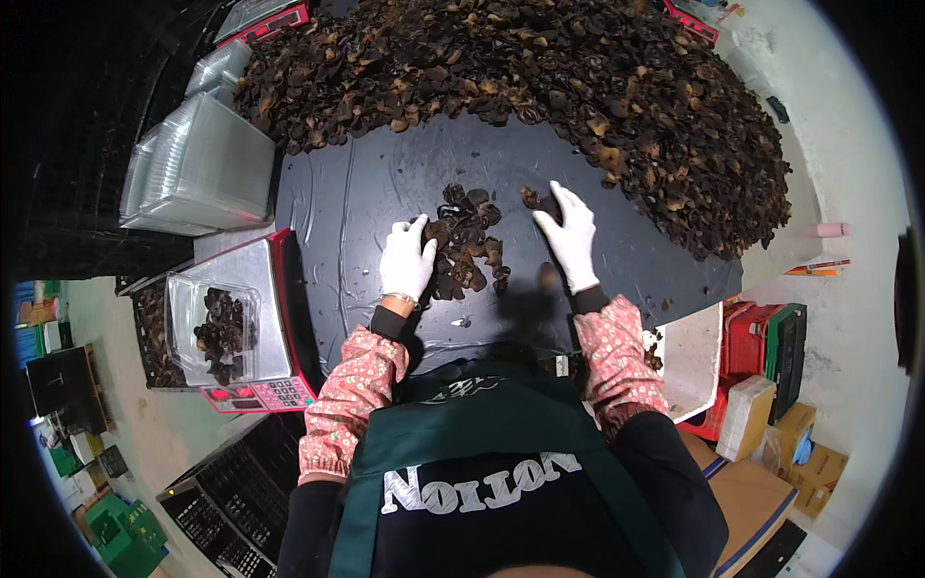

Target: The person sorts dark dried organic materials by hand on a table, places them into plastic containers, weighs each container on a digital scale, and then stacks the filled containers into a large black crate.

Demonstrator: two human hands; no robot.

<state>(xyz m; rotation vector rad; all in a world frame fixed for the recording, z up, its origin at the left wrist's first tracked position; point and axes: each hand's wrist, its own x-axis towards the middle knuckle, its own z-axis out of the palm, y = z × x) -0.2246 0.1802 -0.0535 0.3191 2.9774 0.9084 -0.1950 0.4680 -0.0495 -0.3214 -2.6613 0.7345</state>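
Observation:
My left hand point(406, 259), in a white glove, rests at the left edge of a small pile of dark wood ear mushrooms point(462, 249) on the black plastic sheet point(383, 173). Whether it grips any piece cannot be told. Right of that pile, my right hand point(569, 235), gloved as well, has its thumb and fingers around a few brown-black mushroom pieces point(533, 199). To the left, a clear plastic tray point(177, 325) holding more mushrooms sits on a red digital scale point(278, 303). A large heap of the mushrooms point(578, 72) curves along the far side.
Stacked clear plastic trays point(217, 166) stand at the upper left, beside the scale. Black crates point(231, 491) are at the lower left. A white foam box point(686, 361) stands below the sheet's right edge, near red crates point(744, 332) and cardboard boxes point(755, 506).

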